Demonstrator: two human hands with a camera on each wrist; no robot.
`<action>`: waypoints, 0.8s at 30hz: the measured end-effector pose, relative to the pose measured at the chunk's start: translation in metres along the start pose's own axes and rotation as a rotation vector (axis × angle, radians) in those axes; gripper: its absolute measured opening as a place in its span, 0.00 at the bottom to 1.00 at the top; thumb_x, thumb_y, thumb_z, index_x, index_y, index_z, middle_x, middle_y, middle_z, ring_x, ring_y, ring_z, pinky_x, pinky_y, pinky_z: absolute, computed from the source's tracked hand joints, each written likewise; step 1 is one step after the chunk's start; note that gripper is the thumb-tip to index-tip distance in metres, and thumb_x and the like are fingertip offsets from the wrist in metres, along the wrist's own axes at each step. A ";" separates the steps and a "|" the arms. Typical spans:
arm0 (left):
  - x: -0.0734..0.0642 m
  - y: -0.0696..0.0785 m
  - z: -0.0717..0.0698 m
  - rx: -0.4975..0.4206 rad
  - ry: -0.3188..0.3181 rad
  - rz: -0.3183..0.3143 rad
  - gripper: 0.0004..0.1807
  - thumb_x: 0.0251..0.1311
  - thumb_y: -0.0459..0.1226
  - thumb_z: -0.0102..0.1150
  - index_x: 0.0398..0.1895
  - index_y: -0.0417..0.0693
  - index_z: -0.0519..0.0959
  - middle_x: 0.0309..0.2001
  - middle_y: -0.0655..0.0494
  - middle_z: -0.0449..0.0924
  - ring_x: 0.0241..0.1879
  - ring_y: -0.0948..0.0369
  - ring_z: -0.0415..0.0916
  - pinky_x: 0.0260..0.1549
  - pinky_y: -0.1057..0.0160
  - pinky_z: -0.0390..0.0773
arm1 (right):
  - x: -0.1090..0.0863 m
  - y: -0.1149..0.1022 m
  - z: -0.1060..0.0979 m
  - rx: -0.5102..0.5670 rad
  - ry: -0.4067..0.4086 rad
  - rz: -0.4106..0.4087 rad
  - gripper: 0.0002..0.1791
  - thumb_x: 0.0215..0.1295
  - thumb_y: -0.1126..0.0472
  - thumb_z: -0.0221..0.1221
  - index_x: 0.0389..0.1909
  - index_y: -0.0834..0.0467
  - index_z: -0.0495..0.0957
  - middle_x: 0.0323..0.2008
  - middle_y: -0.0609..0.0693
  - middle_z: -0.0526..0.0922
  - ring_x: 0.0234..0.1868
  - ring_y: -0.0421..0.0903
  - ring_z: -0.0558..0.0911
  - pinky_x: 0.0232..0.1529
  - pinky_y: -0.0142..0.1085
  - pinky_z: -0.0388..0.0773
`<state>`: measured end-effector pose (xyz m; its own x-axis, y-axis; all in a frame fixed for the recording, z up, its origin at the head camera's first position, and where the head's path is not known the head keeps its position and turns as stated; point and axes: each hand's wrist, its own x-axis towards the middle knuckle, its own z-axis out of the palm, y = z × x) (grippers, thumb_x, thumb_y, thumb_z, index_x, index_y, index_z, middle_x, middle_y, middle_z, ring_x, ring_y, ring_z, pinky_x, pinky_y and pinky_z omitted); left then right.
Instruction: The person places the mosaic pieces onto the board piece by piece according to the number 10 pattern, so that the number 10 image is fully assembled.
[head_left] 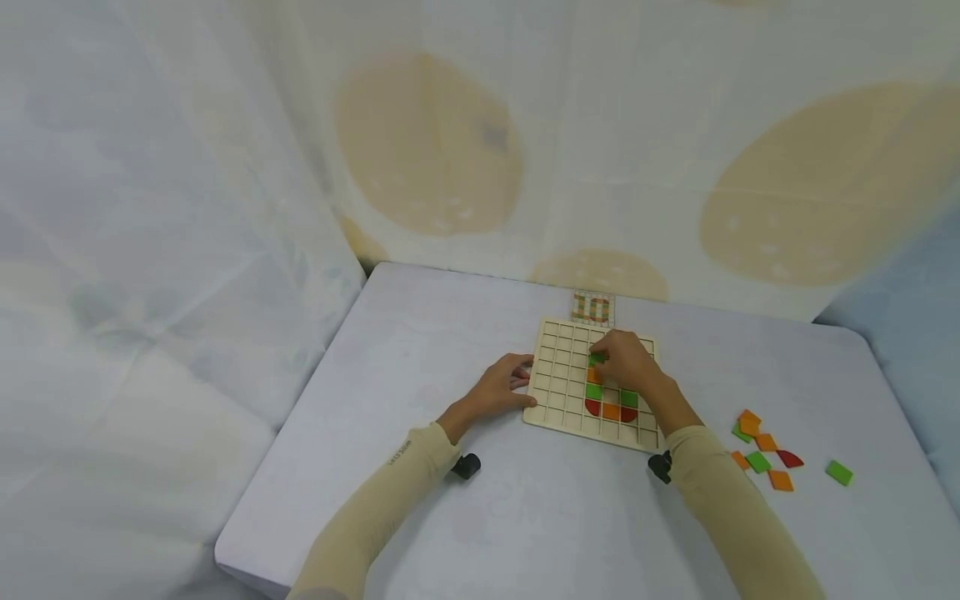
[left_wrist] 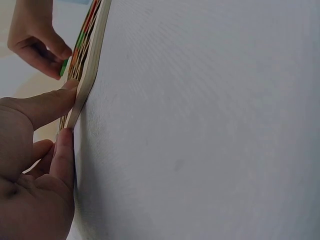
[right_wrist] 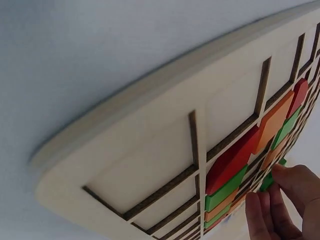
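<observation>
The left hand (head_left: 498, 389) gripped the grid board (head_left: 561, 357) at nine o'clock while the right hand (head_left: 628, 360) pinched a green tile (head_left: 596, 359) towards the board's twelve o'clock, apparently seating it, which likely called next for squaring, then release.

A pale table (head_left: 435, 333) with rounded corners stands before a white curtain (head_left: 600, 142) (printed with big tan shapes); pale fabric (head_left: 165, 308) hangs along the table's left side.
</observation>
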<state>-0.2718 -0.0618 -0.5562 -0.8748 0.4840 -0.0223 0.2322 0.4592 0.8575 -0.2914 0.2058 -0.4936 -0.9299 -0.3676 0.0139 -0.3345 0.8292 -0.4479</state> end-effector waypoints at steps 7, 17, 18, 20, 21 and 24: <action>0.000 0.001 0.001 0.004 -0.003 -0.001 0.46 0.48 0.33 0.76 0.71 0.45 0.63 0.62 0.54 0.67 0.54 0.63 0.71 0.50 0.78 0.74 | 0.001 0.001 0.002 0.009 -0.039 0.046 0.16 0.56 0.70 0.66 0.47 0.68 0.83 0.41 0.59 0.83 0.35 0.48 0.76 0.33 0.40 0.79; 0.000 0.002 0.003 0.013 -0.005 0.004 0.46 0.48 0.34 0.76 0.71 0.44 0.62 0.61 0.53 0.68 0.54 0.63 0.71 0.50 0.78 0.74 | -0.003 0.001 -0.002 0.019 -0.063 0.031 0.13 0.57 0.72 0.62 0.43 0.67 0.85 0.43 0.60 0.84 0.38 0.49 0.78 0.32 0.38 0.77; 0.001 0.002 0.003 0.011 -0.007 0.005 0.46 0.48 0.34 0.76 0.71 0.44 0.62 0.61 0.53 0.68 0.54 0.63 0.71 0.50 0.78 0.74 | -0.004 0.001 -0.003 0.023 -0.067 0.024 0.12 0.57 0.72 0.62 0.42 0.68 0.85 0.43 0.60 0.84 0.38 0.50 0.78 0.32 0.38 0.77; 0.001 0.001 0.004 0.011 -0.009 0.008 0.46 0.48 0.34 0.76 0.71 0.44 0.62 0.61 0.54 0.68 0.53 0.64 0.71 0.50 0.78 0.74 | -0.006 0.000 -0.004 0.027 -0.076 0.013 0.10 0.57 0.72 0.62 0.40 0.67 0.86 0.43 0.60 0.84 0.39 0.51 0.79 0.32 0.38 0.76; 0.001 0.001 0.004 0.013 -0.010 0.010 0.46 0.48 0.34 0.76 0.71 0.44 0.62 0.61 0.54 0.68 0.53 0.64 0.71 0.50 0.78 0.74 | -0.006 0.000 -0.005 0.029 -0.079 0.004 0.09 0.58 0.72 0.61 0.38 0.67 0.86 0.43 0.61 0.84 0.41 0.52 0.80 0.33 0.39 0.77; 0.002 0.002 0.005 0.020 -0.014 0.015 0.46 0.48 0.35 0.76 0.71 0.44 0.63 0.61 0.54 0.68 0.53 0.64 0.71 0.50 0.78 0.74 | -0.009 0.001 -0.005 0.032 -0.082 -0.023 0.08 0.58 0.72 0.60 0.36 0.67 0.87 0.43 0.61 0.84 0.44 0.56 0.80 0.37 0.44 0.80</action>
<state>-0.2712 -0.0565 -0.5574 -0.8651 0.5014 -0.0170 0.2537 0.4664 0.8474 -0.2842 0.2124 -0.4898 -0.9058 -0.4208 -0.0486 -0.3492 0.8068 -0.4766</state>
